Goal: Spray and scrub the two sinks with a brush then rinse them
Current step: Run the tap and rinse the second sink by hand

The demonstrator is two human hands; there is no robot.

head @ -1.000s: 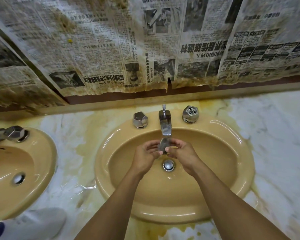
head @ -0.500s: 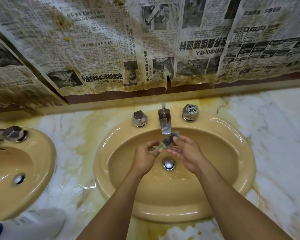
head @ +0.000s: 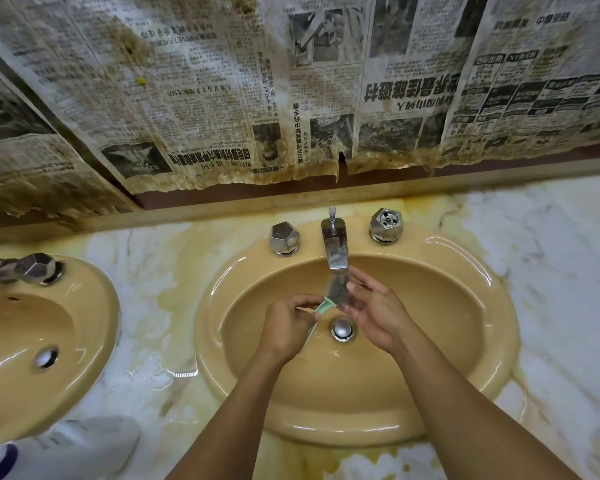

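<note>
A small brush [head: 336, 289] with a pale green handle and dark bristles is held under the chrome spout [head: 334, 249] of the right tan sink [head: 465, 358]. My left hand [head: 286, 327] grips the green handle. My right hand [head: 378, 315] touches the bristle head with its fingers, thumb on the near side. Below my hands lies the chrome drain [head: 342, 329]. A second tan sink [head: 94, 323] sits at the left edge, with its own drain [head: 44, 357]. A white spray bottle [head: 70, 448] lies on the counter at the bottom left.
Two chrome knobs [head: 284, 238] [head: 386, 225] flank the spout. The left sink's tap and knob [head: 32, 268] stick out at the far left. The marble counter [head: 551, 271] is stained yellow and wet. Stained newspaper [head: 291, 98] covers the wall behind.
The brush head has moved up under the spout and turned more upright. My right hand's fingers shifted up along the bristles. My left hand keeps its hold on the handle.
</note>
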